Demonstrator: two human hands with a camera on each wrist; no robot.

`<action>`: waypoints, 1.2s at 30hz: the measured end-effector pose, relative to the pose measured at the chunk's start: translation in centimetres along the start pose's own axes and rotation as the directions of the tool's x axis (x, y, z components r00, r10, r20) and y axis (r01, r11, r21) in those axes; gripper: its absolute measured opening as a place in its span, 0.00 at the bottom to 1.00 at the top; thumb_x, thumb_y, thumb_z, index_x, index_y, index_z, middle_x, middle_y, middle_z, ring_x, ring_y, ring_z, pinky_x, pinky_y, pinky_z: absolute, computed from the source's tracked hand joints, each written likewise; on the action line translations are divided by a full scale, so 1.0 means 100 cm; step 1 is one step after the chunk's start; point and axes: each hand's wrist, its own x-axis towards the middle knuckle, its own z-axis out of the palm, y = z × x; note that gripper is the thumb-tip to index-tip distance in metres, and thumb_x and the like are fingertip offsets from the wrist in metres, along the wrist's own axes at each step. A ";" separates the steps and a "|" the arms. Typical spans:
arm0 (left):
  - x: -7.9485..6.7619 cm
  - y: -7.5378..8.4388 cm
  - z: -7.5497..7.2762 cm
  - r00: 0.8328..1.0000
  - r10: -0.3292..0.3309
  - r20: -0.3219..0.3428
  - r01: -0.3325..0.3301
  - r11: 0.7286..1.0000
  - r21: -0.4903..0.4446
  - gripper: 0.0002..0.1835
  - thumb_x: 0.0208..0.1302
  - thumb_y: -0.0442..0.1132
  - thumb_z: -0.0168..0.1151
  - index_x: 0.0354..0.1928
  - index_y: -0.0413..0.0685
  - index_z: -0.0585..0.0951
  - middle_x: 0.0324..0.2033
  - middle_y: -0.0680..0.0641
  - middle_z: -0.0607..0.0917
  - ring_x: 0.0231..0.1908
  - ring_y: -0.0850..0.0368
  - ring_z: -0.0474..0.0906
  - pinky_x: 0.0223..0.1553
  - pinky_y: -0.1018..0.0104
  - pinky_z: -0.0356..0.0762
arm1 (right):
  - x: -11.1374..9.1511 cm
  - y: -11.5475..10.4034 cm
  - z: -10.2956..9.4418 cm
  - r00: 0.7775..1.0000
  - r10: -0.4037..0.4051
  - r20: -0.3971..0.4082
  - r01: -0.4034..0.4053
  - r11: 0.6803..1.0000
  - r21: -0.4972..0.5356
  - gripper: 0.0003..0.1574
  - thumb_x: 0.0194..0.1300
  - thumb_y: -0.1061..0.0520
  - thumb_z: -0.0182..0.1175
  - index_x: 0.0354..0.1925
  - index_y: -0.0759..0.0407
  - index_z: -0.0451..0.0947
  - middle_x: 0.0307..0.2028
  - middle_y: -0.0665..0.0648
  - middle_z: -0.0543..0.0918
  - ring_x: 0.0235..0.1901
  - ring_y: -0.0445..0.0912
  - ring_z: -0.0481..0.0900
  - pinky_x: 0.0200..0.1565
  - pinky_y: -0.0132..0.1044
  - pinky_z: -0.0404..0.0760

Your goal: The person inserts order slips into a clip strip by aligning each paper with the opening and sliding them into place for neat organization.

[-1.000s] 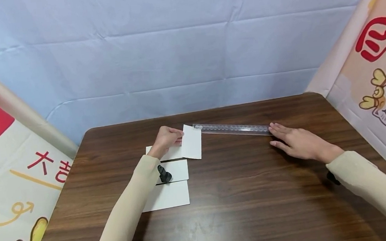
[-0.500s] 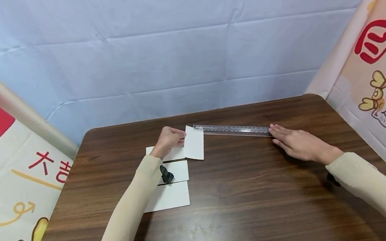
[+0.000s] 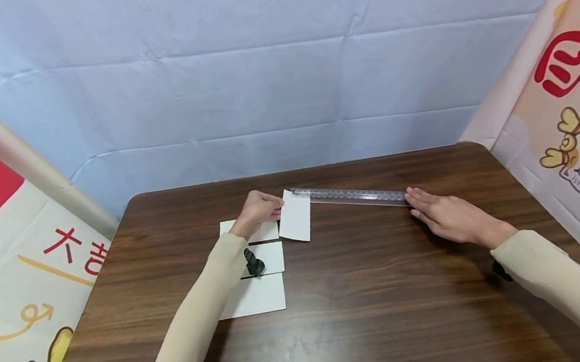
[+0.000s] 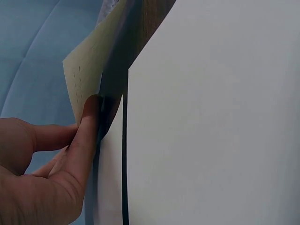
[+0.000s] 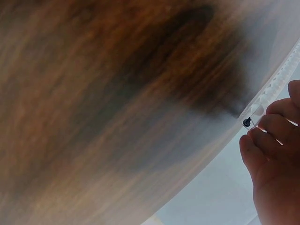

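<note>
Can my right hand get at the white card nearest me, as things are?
Probably yes: only tabletop shows between the right hand and that white card, whose left part the left sleeve covers. The hand would likely leave the clear plastic strip first.

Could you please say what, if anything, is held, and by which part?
The left hand pinches a white sheet by its left edge; the right hand holds nothing.

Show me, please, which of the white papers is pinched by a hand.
The rightmost white paper in the head view: the left hand pinches its edge. The other three papers lie unheld in a column to its left.
</note>
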 end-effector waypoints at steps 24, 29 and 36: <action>0.001 0.002 0.007 0.999 -0.002 0.052 0.004 0.999 -0.045 0.15 0.77 0.33 0.59 0.58 0.32 0.85 0.62 0.34 0.84 0.59 0.40 0.85 0.59 0.55 0.89 | 0.002 0.002 0.000 1.000 -0.008 -0.009 0.008 1.000 -0.009 0.33 0.82 0.56 0.54 0.76 0.72 0.64 0.76 0.75 0.65 0.75 0.67 0.68 0.68 0.63 0.78; 0.003 0.001 0.010 0.998 -0.021 0.057 0.023 0.999 -0.045 0.15 0.78 0.34 0.60 0.58 0.33 0.85 0.61 0.35 0.84 0.58 0.41 0.85 0.59 0.56 0.89 | 0.002 0.001 0.000 1.000 -0.001 0.000 0.001 1.000 0.000 0.33 0.83 0.55 0.53 0.76 0.72 0.64 0.76 0.75 0.65 0.75 0.67 0.67 0.68 0.64 0.77; 0.008 0.000 0.014 0.998 -0.020 0.054 0.023 0.998 -0.051 0.15 0.77 0.35 0.61 0.58 0.34 0.85 0.59 0.36 0.85 0.56 0.43 0.86 0.57 0.58 0.90 | 0.002 0.001 0.001 1.000 0.017 0.013 -0.017 1.000 -0.008 0.33 0.83 0.55 0.53 0.76 0.72 0.63 0.77 0.74 0.64 0.76 0.67 0.66 0.69 0.64 0.77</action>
